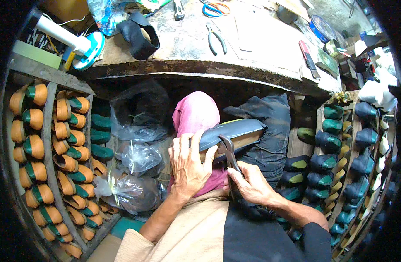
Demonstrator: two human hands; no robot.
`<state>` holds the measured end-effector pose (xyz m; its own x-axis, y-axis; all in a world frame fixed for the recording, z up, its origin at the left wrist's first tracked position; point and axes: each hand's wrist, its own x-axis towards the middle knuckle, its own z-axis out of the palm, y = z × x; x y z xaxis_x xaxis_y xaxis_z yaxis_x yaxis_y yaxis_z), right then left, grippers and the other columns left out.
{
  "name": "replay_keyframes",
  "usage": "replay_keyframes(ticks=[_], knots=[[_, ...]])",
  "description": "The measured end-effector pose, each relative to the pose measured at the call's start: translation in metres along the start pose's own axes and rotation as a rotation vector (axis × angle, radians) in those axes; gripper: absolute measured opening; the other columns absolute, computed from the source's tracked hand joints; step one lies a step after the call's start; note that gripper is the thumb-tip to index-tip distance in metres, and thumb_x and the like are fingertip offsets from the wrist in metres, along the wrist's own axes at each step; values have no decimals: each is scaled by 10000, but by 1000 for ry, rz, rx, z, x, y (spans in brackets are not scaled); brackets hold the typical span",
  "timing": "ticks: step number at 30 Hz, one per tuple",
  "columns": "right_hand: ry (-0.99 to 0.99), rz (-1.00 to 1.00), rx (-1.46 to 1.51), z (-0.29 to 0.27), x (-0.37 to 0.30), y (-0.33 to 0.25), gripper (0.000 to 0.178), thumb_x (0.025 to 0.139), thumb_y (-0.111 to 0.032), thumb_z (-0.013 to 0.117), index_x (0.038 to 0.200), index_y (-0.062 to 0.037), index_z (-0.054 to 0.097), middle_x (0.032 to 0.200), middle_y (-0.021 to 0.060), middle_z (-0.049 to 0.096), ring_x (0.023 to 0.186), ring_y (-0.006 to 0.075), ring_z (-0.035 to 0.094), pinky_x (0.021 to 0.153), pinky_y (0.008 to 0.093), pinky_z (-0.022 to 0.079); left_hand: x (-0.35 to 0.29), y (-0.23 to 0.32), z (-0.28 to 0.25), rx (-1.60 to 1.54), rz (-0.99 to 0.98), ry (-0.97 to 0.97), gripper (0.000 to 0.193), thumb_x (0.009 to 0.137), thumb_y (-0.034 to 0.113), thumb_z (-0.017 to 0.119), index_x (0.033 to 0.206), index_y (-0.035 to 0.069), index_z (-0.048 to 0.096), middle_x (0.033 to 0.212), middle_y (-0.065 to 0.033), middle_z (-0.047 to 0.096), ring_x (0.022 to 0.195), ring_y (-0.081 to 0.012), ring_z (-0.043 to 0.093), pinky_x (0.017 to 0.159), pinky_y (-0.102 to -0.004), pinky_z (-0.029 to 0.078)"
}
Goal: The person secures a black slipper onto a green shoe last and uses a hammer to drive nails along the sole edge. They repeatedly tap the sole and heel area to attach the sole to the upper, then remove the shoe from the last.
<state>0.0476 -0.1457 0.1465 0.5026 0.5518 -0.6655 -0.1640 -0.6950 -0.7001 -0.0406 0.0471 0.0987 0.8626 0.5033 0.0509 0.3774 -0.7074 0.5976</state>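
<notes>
A dark shoe upper (231, 130) on a tan last lies across my lap, its toe pointing to the right. My left hand (188, 165) is closed around its left end, fingers over the top and thumb on the near side. In my right hand (253, 185) is a pair of metal pincers (229, 150). Their jaws touch the near edge of the upper, beside my left thumb. The pincers' lower handle is partly hidden by my fingers. Under the shoe are my knees, one in pink cloth (196, 111), the other in dark cloth (270, 126).
Ahead stands a workbench (174, 52) with pliers (216, 39), orange-handled scissors (215, 8), a red-and-black knife (308, 59) and a black leather piece (139, 37). Racks of orange shoes (34, 146) stand left, dark shoes (322, 161) right. Tied plastic bags (141, 157) lie left of my knees.
</notes>
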Motion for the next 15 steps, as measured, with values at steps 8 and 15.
replay_keyframes(ticks=[8,15], knots=[[-140,67,45,-26,11,-8,369,1192,-261,580,984,36,650,729,144,716,669,231,712,660,436,576,1,1,12,-4,13,21,554,993,375,815,1430,58,692,1243,-155,650,1163,-367,613,990,-507,473],[-185,215,321,-18,0,-22,371,1205,-254,585,1382,34,433,785,98,687,628,191,739,549,360,607,-1,6,11,-42,-2,45,547,981,357,832,1413,47,707,1220,-167,658,1127,-377,618,987,-512,490]])
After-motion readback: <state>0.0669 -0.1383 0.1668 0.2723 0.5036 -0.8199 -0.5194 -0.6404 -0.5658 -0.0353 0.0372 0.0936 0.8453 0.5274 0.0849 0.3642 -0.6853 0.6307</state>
